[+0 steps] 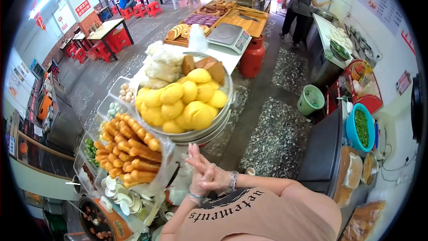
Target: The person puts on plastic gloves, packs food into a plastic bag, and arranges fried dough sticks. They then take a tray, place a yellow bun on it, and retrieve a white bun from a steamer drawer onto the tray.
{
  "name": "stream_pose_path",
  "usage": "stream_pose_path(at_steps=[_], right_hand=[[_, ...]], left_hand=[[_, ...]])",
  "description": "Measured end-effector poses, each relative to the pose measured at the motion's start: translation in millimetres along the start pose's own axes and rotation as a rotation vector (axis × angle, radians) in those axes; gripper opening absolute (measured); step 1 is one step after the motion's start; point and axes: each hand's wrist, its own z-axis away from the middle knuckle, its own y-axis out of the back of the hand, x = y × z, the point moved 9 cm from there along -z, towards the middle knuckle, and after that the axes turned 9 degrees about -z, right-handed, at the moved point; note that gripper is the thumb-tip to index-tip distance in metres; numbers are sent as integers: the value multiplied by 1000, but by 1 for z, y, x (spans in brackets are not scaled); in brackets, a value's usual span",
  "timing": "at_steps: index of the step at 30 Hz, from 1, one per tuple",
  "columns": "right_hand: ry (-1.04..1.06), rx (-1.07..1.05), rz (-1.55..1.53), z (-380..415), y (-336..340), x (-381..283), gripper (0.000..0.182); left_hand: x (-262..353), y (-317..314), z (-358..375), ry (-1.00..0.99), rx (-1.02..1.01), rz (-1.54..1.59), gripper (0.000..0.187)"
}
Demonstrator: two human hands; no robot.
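Note:
Both of my hands wear clear plastic gloves and meet in front of my body. My left hand [201, 184] is closed round the palm side of my right hand [217, 176]. The fingers of my right hand stretch out toward the fried dough sticks. No food shows in either hand. Just beyond my fingertips stands a round metal steamer [196, 135] heaped with yellow buns [171, 100]. Left of my hands, a plastic-lined bin holds a pile of fried dough sticks [133, 154].
White cups or lids [122, 195] lie at lower left beside a pot of dark broth [92, 223]. A scale [229, 35] sits beyond the steamer, with a red gas cylinder [252, 58] near it. A green bucket [310, 100] stands on the floor. A co-worker [304, 6] works at the right counter.

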Motion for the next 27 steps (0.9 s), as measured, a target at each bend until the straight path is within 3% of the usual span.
stream_pose_path(at_steps=[2, 5, 6, 9, 11, 12, 13, 17, 23, 27], right_hand=[[-7, 52, -11, 19, 57, -11, 88], [-59, 191, 4, 63, 146, -18, 96], [-81, 239, 72, 73, 179, -22, 96], [-184, 459, -151, 106, 257, -21, 106], [-184, 451, -103, 121, 285, -29, 104], [-167, 449, -59, 125, 299, -31, 102], [-87, 434, -18, 130, 307, -34, 85], [-142, 543, 107, 157, 362, -25, 81], [-235, 641, 24, 169, 459, 10, 90], [-240, 727, -20, 151, 536, 38, 90]], left_hand=[[11, -50, -25, -14, 14, 97, 83], [24, -120, -66, 75, 1, 479, 75], [49, -130, -82, 85, -13, 393, 73], [69, -185, -115, 119, -30, 421, 69], [80, -223, -134, 68, -127, 305, 66], [73, -256, -141, 69, -175, 550, 66], [71, -279, -147, 98, -230, 598, 66], [81, -340, -177, 170, -420, 647, 63], [66, -425, -245, 393, -630, 856, 65], [53, -463, -325, 282, -666, 742, 68]])
